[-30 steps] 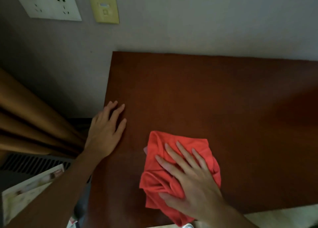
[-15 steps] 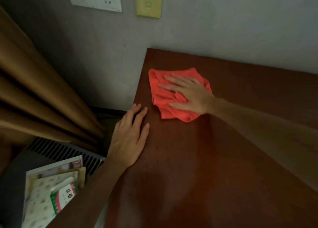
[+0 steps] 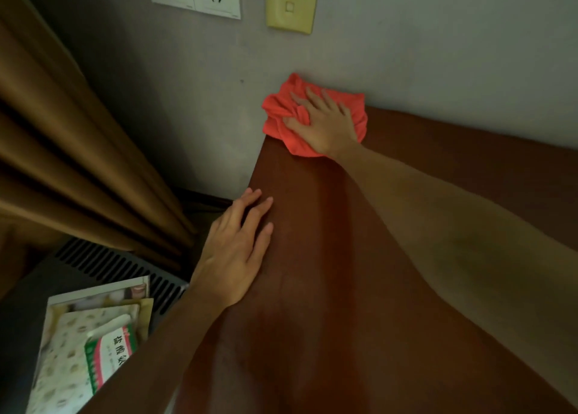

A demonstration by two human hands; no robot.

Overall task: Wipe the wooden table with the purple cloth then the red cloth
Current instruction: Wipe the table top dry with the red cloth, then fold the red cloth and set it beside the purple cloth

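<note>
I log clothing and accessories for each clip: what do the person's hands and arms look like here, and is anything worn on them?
Both are bare. The left hand and right hand wear no gloves, and no rings, watch or bracelet show on the fingers or wrists. Both forearms are uncovered as far as the frame shows, with no sleeve edge in view. The light is dim, so small marks cannot be ruled out.

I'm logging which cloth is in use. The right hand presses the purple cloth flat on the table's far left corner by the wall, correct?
Not quite: the cloth is red, not purple, as the head view shows. The right hand does press it flat on the table's far left corner by the wall.
</note>
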